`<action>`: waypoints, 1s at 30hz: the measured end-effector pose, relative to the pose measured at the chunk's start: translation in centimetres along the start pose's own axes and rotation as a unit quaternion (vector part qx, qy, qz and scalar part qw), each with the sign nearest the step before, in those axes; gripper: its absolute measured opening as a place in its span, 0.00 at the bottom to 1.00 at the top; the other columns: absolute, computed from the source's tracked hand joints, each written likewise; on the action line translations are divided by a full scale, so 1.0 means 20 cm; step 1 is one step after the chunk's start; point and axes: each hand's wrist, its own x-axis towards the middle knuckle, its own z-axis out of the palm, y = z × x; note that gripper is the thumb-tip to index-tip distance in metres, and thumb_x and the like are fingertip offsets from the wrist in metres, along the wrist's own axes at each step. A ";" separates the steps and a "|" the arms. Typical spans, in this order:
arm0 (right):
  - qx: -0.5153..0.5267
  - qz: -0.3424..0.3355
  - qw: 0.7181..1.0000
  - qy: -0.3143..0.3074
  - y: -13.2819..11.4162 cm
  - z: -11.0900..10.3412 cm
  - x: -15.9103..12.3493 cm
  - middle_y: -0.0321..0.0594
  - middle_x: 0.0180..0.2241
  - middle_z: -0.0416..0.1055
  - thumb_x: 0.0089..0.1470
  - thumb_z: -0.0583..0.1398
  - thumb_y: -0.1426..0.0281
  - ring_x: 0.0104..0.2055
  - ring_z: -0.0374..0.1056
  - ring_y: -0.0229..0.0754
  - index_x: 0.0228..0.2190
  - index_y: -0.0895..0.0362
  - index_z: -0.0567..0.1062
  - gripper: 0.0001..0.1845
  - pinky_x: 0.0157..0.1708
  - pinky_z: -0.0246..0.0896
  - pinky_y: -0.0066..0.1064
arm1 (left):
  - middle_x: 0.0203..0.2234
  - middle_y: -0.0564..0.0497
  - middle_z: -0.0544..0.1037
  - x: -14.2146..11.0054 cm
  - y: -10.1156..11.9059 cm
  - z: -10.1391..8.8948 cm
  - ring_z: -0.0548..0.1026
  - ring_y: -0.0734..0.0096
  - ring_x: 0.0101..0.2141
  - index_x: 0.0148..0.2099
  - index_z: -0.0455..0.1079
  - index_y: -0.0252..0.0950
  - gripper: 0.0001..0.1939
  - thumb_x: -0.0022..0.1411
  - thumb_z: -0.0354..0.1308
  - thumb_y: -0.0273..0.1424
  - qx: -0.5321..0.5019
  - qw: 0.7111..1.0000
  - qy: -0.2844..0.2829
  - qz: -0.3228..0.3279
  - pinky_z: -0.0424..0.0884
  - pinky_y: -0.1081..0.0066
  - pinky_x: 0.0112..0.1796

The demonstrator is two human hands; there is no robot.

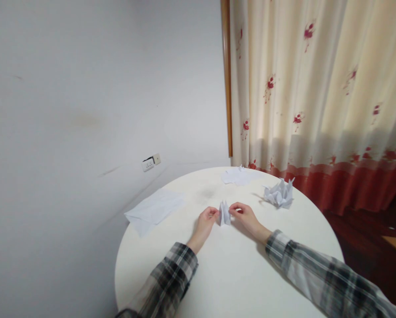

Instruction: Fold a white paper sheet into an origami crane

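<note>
A small white folded-paper figure (224, 214) stands upright near the middle of the round white table, with narrow points at its top. My left hand (207, 220) pinches its left side between thumb and fingertips. From the other side, my right hand (246, 215) pinches the right edge, fingers curled. To the right of that hand sits a cluster of folded white paper cranes (279, 194), wings and points sticking up.
Flat sheets of white paper (156, 207) lie at the table's left edge. More paper (237, 176) lies at the far edge. A wall socket (148, 164) is on the wall behind the table (251, 274). A floral curtain (317, 88) hangs at the right.
</note>
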 end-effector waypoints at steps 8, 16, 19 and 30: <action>-0.027 -0.016 0.999 -0.017 0.01 0.01 -0.01 0.39 0.27 0.69 0.42 0.58 0.68 0.29 0.63 0.38 0.28 0.59 0.72 0.09 0.27 0.57 0.27 | 0.24 0.49 0.73 0.01 -0.03 0.00 0.70 0.69 0.26 0.28 0.69 0.32 0.10 0.44 0.59 0.33 0.006 0.999 -0.039 -0.003 0.66 0.72 0.29; -0.075 -0.055 0.995 -0.046 -0.03 0.00 -0.03 0.38 0.28 0.70 0.44 0.57 0.68 0.30 0.63 0.38 0.28 0.57 0.73 0.07 0.31 0.57 0.28 | 0.25 0.49 0.75 0.00 -0.02 0.00 0.71 0.69 0.25 0.28 0.70 0.32 0.10 0.43 0.60 0.34 -0.009 0.997 -0.071 -0.018 0.66 0.72 0.29; -0.088 -0.062 0.993 -0.043 -0.03 0.00 -0.02 0.37 0.27 0.69 0.45 0.56 0.69 0.29 0.63 0.38 0.26 0.57 0.72 0.07 0.31 0.56 0.28 | 0.24 0.49 0.75 -0.01 -0.02 0.00 0.71 0.70 0.25 0.27 0.69 0.32 0.10 0.43 0.60 0.34 -0.014 0.998 -0.066 -0.019 0.66 0.73 0.29; -0.062 -0.034 0.997 -0.026 -0.01 0.02 -0.02 0.33 0.23 0.66 0.44 0.56 0.69 0.25 0.60 0.35 0.22 0.58 0.68 0.05 0.28 0.54 0.26 | 0.22 0.52 0.73 0.02 -0.05 0.00 0.70 0.71 0.25 0.25 0.66 0.33 0.06 0.44 0.58 0.30 -0.007 0.999 -0.044 -0.008 0.65 0.73 0.30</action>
